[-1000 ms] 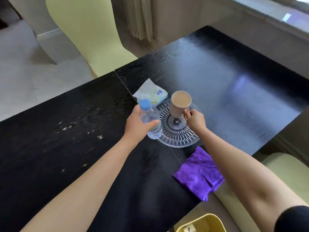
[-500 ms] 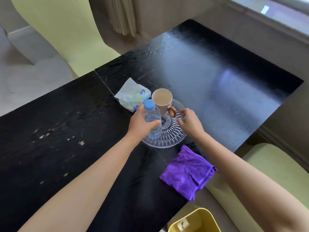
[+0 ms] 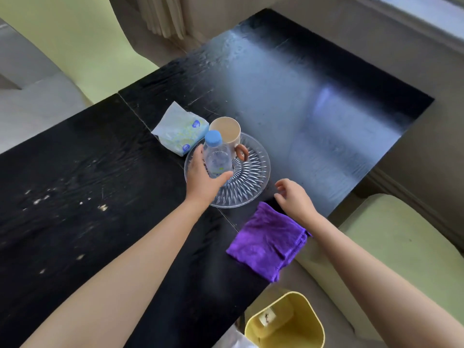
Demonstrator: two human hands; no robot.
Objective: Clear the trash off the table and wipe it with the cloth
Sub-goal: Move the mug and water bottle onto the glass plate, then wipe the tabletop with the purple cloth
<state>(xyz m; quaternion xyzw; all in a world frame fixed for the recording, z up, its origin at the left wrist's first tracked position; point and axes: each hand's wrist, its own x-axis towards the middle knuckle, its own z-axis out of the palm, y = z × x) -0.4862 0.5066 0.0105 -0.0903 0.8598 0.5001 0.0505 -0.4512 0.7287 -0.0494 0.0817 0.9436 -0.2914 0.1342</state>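
Note:
My left hand [image 3: 203, 177] grips a small clear water bottle [image 3: 216, 156] with a blue cap, upright over the near left part of a clear glass plate [image 3: 253, 177]. A beige mug [image 3: 227, 133] with a brown handle stands on the plate's far side. My right hand [image 3: 292, 195] hovers empty with loosely curled fingers just right of the plate, above the far corner of a purple cloth [image 3: 266, 241] that lies at the table's near edge. A tissue pack [image 3: 179, 131] lies left of the mug. Pale crumbs [image 3: 101, 207] dot the black table [image 3: 100, 159] on the left.
A yellow waste bin [image 3: 283, 322] stands on the floor below the table's near edge, with a scrap inside. Pale green chairs sit at the far left [image 3: 75, 41] and near right [image 3: 401, 242]. The table's right half is glossy under window light.
My right hand let go of the mug's handle and drew back toward the purple cloth. My left hand kept the bottle and shifted it over the plate. The view moved back and right.

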